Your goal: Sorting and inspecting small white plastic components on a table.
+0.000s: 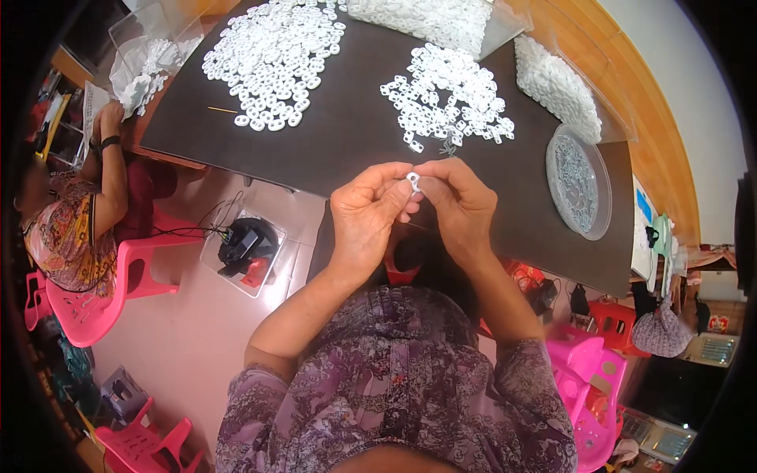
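Observation:
Between the fingertips of both hands is a small white plastic piece with holes [413, 181], held up just over the near edge of the dark table [355, 94]. My left hand [369, 206] pinches it from the left, thumb against forefinger. From the other side, my right hand [461, 203] pinches it too. Beyond the hands lies a loose pile of small white pieces [449, 91], with a few grey metal bits [449, 147] at its near edge. A larger heap of white two-holed oval pieces [272, 59] spreads to the left.
A round clear tray [602, 197] of small grey metal parts stands on the right. Clear bins of white pieces [556, 87] line the far side. A thin yellowish stick [221, 109] lies by the oval heap. Another person [79, 213] sits at left near a pink chair [130, 268].

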{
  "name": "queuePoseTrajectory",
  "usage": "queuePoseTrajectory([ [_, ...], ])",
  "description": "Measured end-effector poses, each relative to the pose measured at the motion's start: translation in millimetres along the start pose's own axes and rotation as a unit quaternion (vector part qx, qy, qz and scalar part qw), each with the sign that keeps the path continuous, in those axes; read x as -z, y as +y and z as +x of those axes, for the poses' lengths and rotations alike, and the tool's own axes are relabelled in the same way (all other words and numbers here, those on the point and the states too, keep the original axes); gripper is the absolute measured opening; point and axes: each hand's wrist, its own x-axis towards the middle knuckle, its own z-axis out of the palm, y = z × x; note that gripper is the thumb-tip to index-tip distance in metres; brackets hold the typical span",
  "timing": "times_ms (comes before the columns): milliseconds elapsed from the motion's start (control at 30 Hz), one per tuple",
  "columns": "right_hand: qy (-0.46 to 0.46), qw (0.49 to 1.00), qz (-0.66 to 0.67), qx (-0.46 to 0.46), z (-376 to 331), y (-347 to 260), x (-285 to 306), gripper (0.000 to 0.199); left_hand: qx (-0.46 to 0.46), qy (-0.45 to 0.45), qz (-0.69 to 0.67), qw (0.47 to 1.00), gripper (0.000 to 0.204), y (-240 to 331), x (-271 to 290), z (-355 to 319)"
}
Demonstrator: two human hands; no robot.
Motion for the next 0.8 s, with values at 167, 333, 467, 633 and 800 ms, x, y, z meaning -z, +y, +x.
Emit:
queuePoseTrajectory([
  [167, 0.004, 0.999, 0.002, 0.051, 0.1, 2.2, -1.2, 0.009, -0.004, -0.006, -0.002, 1.000, 0.019, -0.9, 0.7, -0.3],
  [333, 0.006, 0.996, 0.075, -0.040, -1.4, -0.7, -0.9, 0.009, -0.005, -0.020, 0.000, 1.000, 0.023, -3.4, -0.3, -2.4],
  [467, 0.007, 0.997, 0.075, -0.026, -3.3, -0.9, -1.4, 0.010, -0.008, -0.016, -0.008, 1.000, 0.023, -4.4, -1.0, -3.0],
  [633, 0.010, 0.999, 0.031, 0.034, -6.9, 3.9, -5.2, 0.014, -0.021, 0.010, -0.013, 1.000, 0.020, -6.1, -0.2, -3.7],
  [800, 0.016, 0.984, -0.087, 0.155, -8.6, 5.3, -8.8, 0.028, -0.030, 0.030, -0.049, 0.998, 0.019, -2.6, -2.1, -2.8],
])
